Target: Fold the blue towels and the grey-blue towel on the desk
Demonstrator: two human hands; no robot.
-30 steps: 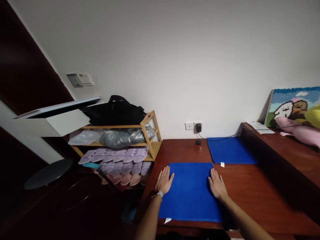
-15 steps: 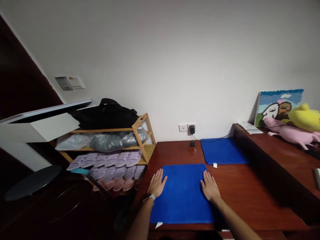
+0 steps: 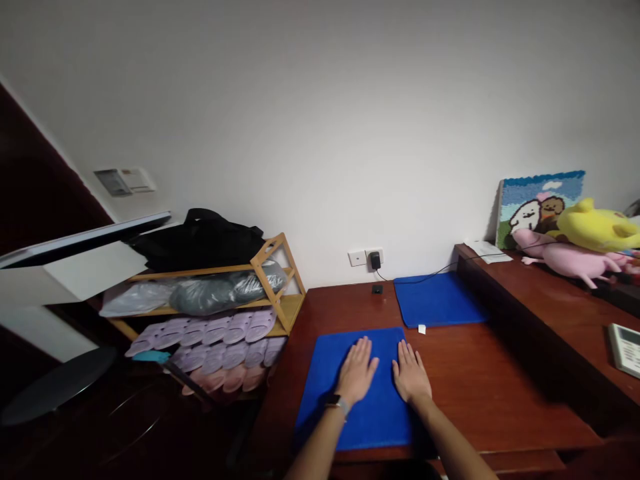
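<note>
A blue towel lies spread flat on the reddish-brown wooden desk, near its front edge. My left hand rests palm down on the middle of the towel, fingers stretched out; a watch is on that wrist. Flat along the towel's right edge lies my right hand, its fingers extended and holding nothing. Part of the towel is covered by both hands and forearms. Farther back on the desk is a second blue towel with a small white tag.
Left of the desk stands a wooden rack with slippers and a black bag. A charger is plugged into the wall. On the raised right ledge are plush toys, a picture and a calculator.
My left hand has slid right from the towel's left edge onto its middle. The right hand stays at the right edge. The view has turned slightly right.
</note>
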